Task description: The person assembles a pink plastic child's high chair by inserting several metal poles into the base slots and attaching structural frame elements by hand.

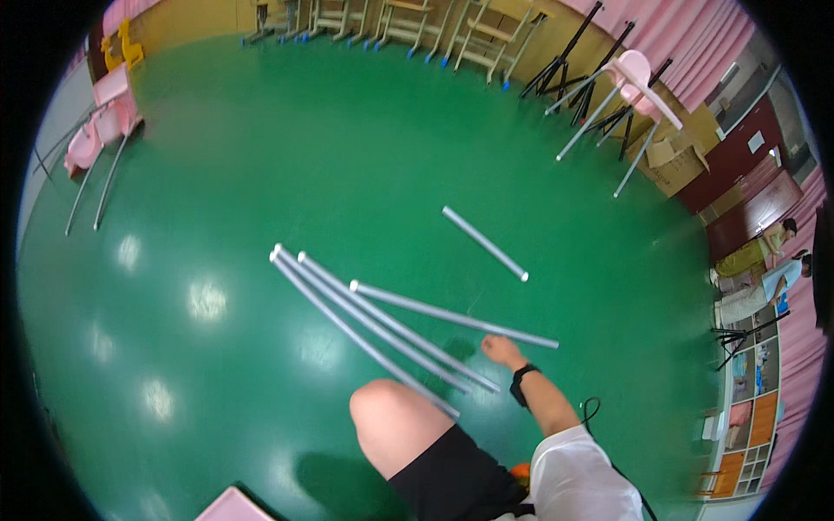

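Observation:
My right hand, with a black band at the wrist, is closed close beside the right part of a grey tube. That tube lies slanting on the green floor and has a white end cap. Whether the curled fingers hold anything is hidden. To its left, several more grey tubes are fanned out near my bent knee, their white caps pointing away from me. A shorter grey tube rests by itself farther off. My left hand is out of the picture.
Pink chair-like pieces with grey legs stand at the far left and far right. Desks line the back wall. A cardboard box, shelves and two people are on the right. A pink panel shows at the lower edge.

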### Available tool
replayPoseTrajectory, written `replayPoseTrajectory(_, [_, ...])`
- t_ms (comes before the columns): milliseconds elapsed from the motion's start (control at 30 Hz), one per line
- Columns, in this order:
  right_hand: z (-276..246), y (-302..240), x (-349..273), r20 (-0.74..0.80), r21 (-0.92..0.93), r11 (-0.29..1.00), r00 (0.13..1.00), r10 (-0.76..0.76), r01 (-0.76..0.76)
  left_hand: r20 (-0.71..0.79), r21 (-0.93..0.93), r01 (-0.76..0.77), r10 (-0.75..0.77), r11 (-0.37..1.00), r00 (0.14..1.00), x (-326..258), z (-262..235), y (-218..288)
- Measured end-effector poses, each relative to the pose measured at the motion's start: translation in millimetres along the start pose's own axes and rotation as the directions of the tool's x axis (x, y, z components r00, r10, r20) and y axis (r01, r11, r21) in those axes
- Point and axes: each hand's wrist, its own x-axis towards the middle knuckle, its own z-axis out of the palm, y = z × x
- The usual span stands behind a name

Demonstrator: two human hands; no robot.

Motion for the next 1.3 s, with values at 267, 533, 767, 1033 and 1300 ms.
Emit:
replayPoseTrajectory(267, [-31,3,63,0.039,-0.002,0.988,0.987,-0.156,0.156,-0.034,-0.424,0.118,-0.146,0.898,0.989,-42,-49,28])
replayPoseTrajectory(533, [-12,-2,116,-0.068,0.111,0.978,0.983,-0.171,0.178,-0.139,-0.431,0.082,-0.156,0.899,0.978,-3,-8,-15])
replayPoseTrajectory(767, [48,-90,36,0.004,0.043,0.921,0.922,-0.387,0.387,-0.095,-0.08,0.109,-0.117,0.991,0.989,1,56,20])
replayPoseTrajectory(1033, [86,-58,33,0.242,-0.08,0.886,0.871,-0.428,0.458,-0.021,-0.059,0.105,-0.106,0.993,0.994,-1,96,18])
replayPoseTrajectory(1300, [76,-95,40,0.397,-0.031,0.968,0.892,-0.217,0.25,-0.043,0.005,0.132,-0.132,0.991,0.99,-30,104,-14])
